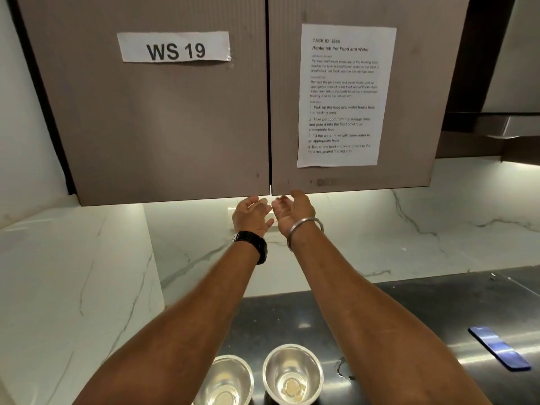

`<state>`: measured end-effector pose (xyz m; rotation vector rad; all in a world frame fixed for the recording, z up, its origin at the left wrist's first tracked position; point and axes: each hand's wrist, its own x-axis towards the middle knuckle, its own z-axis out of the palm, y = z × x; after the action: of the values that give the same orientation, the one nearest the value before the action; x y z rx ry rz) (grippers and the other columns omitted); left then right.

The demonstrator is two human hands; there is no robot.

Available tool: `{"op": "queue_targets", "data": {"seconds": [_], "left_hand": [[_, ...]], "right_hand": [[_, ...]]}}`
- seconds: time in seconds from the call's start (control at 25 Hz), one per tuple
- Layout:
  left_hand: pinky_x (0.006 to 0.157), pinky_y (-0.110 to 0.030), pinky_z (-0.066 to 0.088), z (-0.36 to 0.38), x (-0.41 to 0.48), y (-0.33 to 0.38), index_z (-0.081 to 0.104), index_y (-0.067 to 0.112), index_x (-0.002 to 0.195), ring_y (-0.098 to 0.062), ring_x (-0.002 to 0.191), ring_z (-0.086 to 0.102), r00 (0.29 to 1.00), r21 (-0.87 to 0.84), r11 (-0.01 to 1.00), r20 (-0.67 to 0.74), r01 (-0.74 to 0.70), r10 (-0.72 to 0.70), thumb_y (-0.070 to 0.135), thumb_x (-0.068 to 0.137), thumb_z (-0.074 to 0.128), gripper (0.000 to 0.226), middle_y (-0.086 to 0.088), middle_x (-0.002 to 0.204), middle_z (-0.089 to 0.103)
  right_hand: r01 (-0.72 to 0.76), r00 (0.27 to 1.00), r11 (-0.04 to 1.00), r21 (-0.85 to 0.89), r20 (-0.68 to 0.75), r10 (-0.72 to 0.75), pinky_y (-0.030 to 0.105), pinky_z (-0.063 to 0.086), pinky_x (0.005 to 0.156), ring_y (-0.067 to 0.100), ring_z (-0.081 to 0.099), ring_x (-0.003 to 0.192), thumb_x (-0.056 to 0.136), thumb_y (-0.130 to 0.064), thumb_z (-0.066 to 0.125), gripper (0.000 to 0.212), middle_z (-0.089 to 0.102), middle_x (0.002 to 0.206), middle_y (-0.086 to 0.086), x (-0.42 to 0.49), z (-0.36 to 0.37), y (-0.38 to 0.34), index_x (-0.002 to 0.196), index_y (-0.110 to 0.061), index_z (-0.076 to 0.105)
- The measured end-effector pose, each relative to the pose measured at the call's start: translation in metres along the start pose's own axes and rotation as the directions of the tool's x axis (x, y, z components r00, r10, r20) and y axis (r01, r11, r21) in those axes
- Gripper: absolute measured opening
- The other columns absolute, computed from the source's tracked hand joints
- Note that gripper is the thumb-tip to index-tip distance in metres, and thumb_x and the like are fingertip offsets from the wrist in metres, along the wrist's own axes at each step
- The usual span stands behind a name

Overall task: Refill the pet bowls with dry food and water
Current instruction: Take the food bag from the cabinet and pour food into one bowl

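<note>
Two steel bowls stand side by side on the dark counter at the bottom of the view: the left bowl point(225, 381) is partly hidden behind my left forearm, and the right bowl point(293, 374) holds a small patch of something pale at its bottom. Both my arms reach up to the lower edge of the brown wall cabinet point(163, 127). My left hand point(252, 214), with a black watch on the wrist, has its fingers curled under the left door's bottom edge. My right hand point(293, 211), with a metal bangle, is cupped just under the right door point(350, 176).
A "WS 19" label point(174, 46) and a printed task sheet point(344, 95) are stuck on the cabinet doors. A blue phone point(499, 347) lies on the counter at the right. A small water spot point(343, 369) sits beside the right bowl. White marble wall surrounds the counter.
</note>
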<state>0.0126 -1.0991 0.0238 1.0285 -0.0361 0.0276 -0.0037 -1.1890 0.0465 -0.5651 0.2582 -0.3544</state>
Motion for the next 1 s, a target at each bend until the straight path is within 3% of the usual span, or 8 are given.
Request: {"op": "queue_targets", "data": {"seconds": [0.16,0.28,0.44,0.56,0.64,0.76,0.88,1.0], "left_hand": [[0.093,-0.047,0.060,0.002,0.003,0.000,0.066,0.016,0.119,-0.026,0.115,0.073,1.000,0.002,1.000,0.009,0.001,-0.001,-0.001,0.095,0.068,0.030,-0.009,0.128,0.074],[0.090,-0.046,0.061,0.004,0.004,0.001,0.066,0.013,0.123,-0.027,0.115,0.074,1.000,0.017,1.000,0.007,-0.011,0.011,-0.003,0.095,0.066,0.033,-0.008,0.126,0.076],[0.085,-0.043,0.061,0.005,0.003,-0.004,0.068,0.018,0.105,-0.030,0.112,0.075,1.000,0.012,1.000,0.002,-0.017,0.017,0.004,0.096,0.072,0.018,-0.010,0.119,0.077],[0.082,-0.042,0.063,0.014,-0.004,-0.009,0.073,0.022,0.097,-0.035,0.109,0.075,0.996,0.071,0.993,0.012,-0.092,0.091,0.015,0.097,0.073,0.007,-0.009,0.108,0.078],[0.086,-0.042,0.063,0.022,-0.016,-0.010,0.075,0.024,0.096,-0.034,0.108,0.074,0.984,0.093,0.981,0.057,-0.171,0.167,0.026,0.100,0.071,0.006,-0.008,0.109,0.079],[0.088,-0.038,0.062,0.033,-0.046,-0.010,0.076,0.025,0.094,-0.024,0.101,0.073,0.962,0.023,0.974,0.164,-0.224,0.217,0.033,0.104,0.065,0.016,-0.002,0.103,0.079],[0.092,-0.044,0.058,0.034,-0.072,-0.014,0.074,0.024,0.084,-0.021,0.099,0.070,0.915,-0.022,0.956,0.285,-0.292,0.286,0.037,0.100,0.070,0.021,-0.004,0.098,0.077],[0.085,-0.050,0.056,0.038,-0.099,-0.019,0.071,0.026,0.075,-0.027,0.095,0.068,0.850,-0.022,0.926,0.387,-0.378,0.357,0.046,0.090,0.074,0.025,-0.012,0.093,0.069]], "right_hand": [[-0.034,0.996,0.999,0.020,0.082,0.032,0.039,0.061,0.085,0.028,0.072,0.106,0.099,-0.008,0.064,0.014,0.074,0.111,0.016,0.012,0.002,-0.002,0.110,-0.002,0.071],[-0.036,0.996,0.999,0.016,0.079,0.035,0.040,0.061,0.090,0.027,0.071,0.105,0.102,-0.009,0.065,0.013,0.075,0.106,0.015,0.015,0.001,-0.002,0.111,-0.002,0.070],[-0.010,0.996,1.000,-0.004,0.089,0.011,0.043,0.061,0.095,0.027,0.067,0.096,0.110,-0.014,0.056,0.019,0.071,0.109,0.018,0.005,-0.007,0.000,0.119,0.000,0.067],[0.029,0.994,0.999,-0.021,0.109,-0.026,0.042,0.062,0.088,0.033,0.069,0.108,0.113,-0.016,0.052,0.031,0.072,0.126,0.025,-0.013,-0.016,-0.004,0.136,0.003,0.063],[0.048,0.992,0.999,-0.015,0.114,-0.046,0.044,0.062,0.094,0.037,0.069,0.120,0.114,-0.020,0.052,0.033,0.071,0.130,0.026,-0.032,-0.026,-0.008,0.137,0.002,0.061],[0.089,0.984,0.996,0.002,0.157,-0.088,0.046,0.060,0.104,0.038,0.069,0.121,0.114,-0.025,0.052,0.028,0.074,0.125,0.022,-0.065,-0.045,-0.014,0.131,-0.005,0.064],[0.100,0.969,0.993,0.059,0.219,-0.111,0.044,0.064,0.094,0.036,0.073,0.118,0.112,-0.027,0.056,0.032,0.075,0.125,0.021,-0.093,-0.066,-0.023,0.136,-0.009,0.063],[0.091,0.961,0.985,0.148,0.245,-0.125,0.040,0.067,0.080,0.032,0.079,0.105,0.109,-0.026,0.061,0.038,0.079,0.116,0.019,-0.119,-0.090,-0.039,0.141,-0.007,0.062]]}}
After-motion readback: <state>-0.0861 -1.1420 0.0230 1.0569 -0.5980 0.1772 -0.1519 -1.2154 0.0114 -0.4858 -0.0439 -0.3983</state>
